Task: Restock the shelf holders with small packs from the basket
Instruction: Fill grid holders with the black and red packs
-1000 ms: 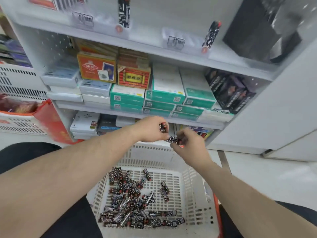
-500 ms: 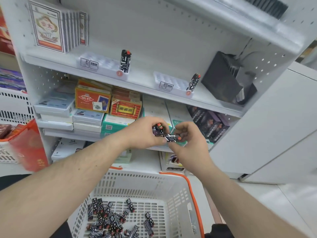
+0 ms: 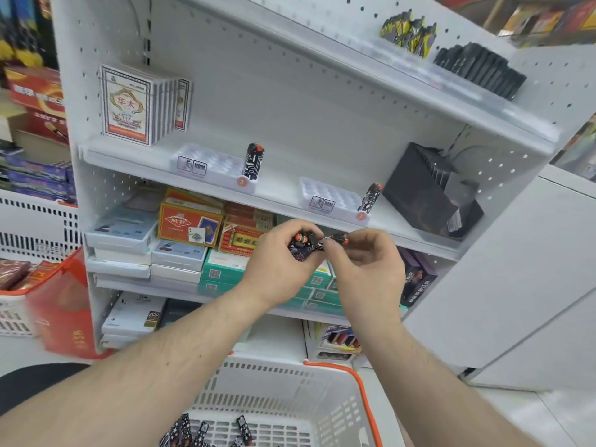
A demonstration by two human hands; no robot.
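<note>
In the head view, the left hand (image 3: 277, 266) grips a few small packs (image 3: 301, 245) while the right hand (image 3: 366, 266) pinches one pack (image 3: 337, 238), both below the shelf's front edge. Two holders (image 3: 213, 167) sit there; the basket (image 3: 290, 382) lies below.

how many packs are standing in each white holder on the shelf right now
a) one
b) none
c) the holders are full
a) Each holder, left holder and right holder, has a single black patterned pack upright at its right end, and; the other slots are empty.
</note>
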